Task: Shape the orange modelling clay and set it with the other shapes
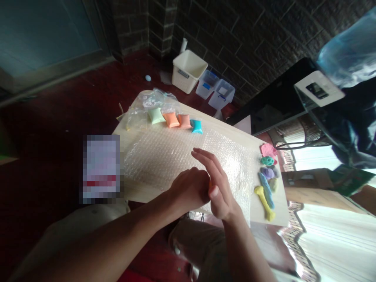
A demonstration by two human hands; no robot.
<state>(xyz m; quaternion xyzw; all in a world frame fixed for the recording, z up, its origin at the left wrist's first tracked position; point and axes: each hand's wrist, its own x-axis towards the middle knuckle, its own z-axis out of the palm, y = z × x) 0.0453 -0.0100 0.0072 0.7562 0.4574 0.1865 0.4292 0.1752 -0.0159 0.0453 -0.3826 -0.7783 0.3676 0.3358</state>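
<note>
My left hand point(190, 184) is curled into a fist above the near side of the table. Against its knuckle side rests my right hand point(219, 184), fingers stretched out and thumb apart. A small sliver of orange clay point(210, 183) shows between the two hands; most of it is hidden. Below them, bubble wrap point(158, 156) covers much of the tabletop. Along the far edge lie several soft packets: pale green point(156, 116), orange point(171, 119), salmon point(185, 121) and turquoise point(196, 126).
At the table's right end are shaped clay pieces: a yellow bone point(264, 203), a blue strip point(266, 190), a purple lump point(267, 173), a green piece point(267, 160) and a pink one point(268, 150). Clear bags point(157, 98) lie far left. Bins point(188, 72) stand on the floor.
</note>
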